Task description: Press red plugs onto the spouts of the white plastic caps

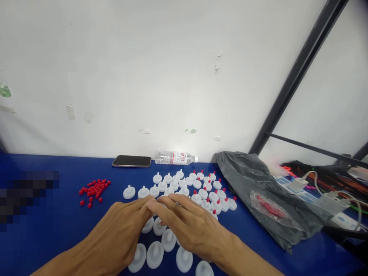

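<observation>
The left hand (120,228) and right hand (195,226) meet over round white plastic pieces with spouts (155,255), fingers together; whether they grip any, I cannot tell. Right-side pieces wear small red plastic caps (235,198); many others are bare, and loose red caps (100,199) lie at left.

A phone (131,161) and a clear bottle (174,158) lie along the far edge of the blue bench (54,226); white chargers (332,203) sit toward its right edge.

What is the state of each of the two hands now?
Left hand: over the white pieces; grip cannot be told.
Right hand: beside it, fingertips together; grip cannot be told.
</observation>
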`<state>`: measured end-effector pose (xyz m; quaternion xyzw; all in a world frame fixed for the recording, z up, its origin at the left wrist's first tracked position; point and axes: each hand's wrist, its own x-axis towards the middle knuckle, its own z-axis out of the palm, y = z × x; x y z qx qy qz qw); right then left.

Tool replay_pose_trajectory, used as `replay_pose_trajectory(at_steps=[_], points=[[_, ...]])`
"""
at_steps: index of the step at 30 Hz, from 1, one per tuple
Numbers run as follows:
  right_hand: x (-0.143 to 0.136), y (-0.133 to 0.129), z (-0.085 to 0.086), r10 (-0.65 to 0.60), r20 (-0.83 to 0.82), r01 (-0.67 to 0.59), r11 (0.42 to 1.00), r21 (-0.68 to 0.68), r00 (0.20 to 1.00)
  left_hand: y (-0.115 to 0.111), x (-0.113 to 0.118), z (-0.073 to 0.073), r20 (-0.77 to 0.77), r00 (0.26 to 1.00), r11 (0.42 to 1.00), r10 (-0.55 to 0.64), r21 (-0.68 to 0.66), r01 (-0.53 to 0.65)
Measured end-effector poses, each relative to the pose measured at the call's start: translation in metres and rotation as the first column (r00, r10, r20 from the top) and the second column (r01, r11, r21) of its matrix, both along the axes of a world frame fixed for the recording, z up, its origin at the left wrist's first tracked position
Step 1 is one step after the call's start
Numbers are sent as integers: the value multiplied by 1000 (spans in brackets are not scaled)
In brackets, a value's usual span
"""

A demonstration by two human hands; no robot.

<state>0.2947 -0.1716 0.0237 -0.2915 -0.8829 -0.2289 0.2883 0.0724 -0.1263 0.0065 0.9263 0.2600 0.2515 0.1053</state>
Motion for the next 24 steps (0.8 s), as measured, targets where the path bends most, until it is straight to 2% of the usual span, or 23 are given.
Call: replay_pose_trajectory(at_steps=[4, 8, 12, 13, 15, 18, 21, 24], points=[[1, 1, -7, 40, -47, -46, 988, -145, 998, 3, -3, -2, -33, 999, 999, -36, -24, 35], [4, 6, -6, 72, -144, -110, 953, -281, 987, 5, -1, 7, 30, 999, 999, -13, 36, 12], [20, 12, 13, 46, -305, -90, 988, -130, 951, 13, -4, 20, 143, 986, 994, 90, 53, -98], [27, 14, 19, -5, -378, -39, 993, -109, 926, 17, -7, 22, 163, 978, 987, 126, 76, -140], [43, 17, 29, -189, -527, 102, 976, -190, 829, 28, -14, 23, 178, 960, 961, 218, 134, -243], [64, 25, 35, -471, -544, 222, 860, -460, 695, 46, -27, 23, 96, 919, 902, 382, 176, -394], [76, 34, 31, -589, -435, 279, 758, -589, 681, 64, -37, 25, -34, 856, 843, 517, 196, -501], [78, 39, 23, -622, -350, 339, 722, -604, 701, 76, -46, 31, -105, 799, 800, 592, 189, -569]])
